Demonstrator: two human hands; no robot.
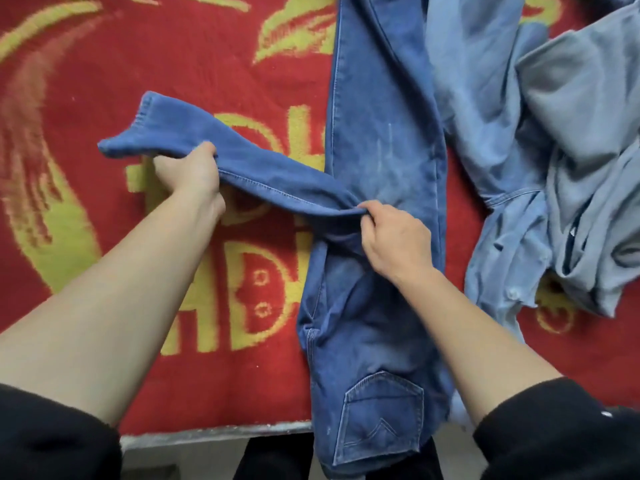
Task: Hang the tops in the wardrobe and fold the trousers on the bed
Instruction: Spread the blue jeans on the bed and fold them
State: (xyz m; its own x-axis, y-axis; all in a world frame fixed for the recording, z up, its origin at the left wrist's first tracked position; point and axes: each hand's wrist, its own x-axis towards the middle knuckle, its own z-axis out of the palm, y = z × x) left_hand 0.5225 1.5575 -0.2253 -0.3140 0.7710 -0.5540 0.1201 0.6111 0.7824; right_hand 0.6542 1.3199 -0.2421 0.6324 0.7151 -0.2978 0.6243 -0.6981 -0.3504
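Jeans lie lengthwise on the blanket, waist hanging off the 6 o'clock edge, one leg pulled out to 9. Left hand closed on that leg near the hem, right hand pinching it at the crotch. Swing the leg over onto the other, match seams, keep it taut, smooth flat. Shirts heaped at 3, untouched.
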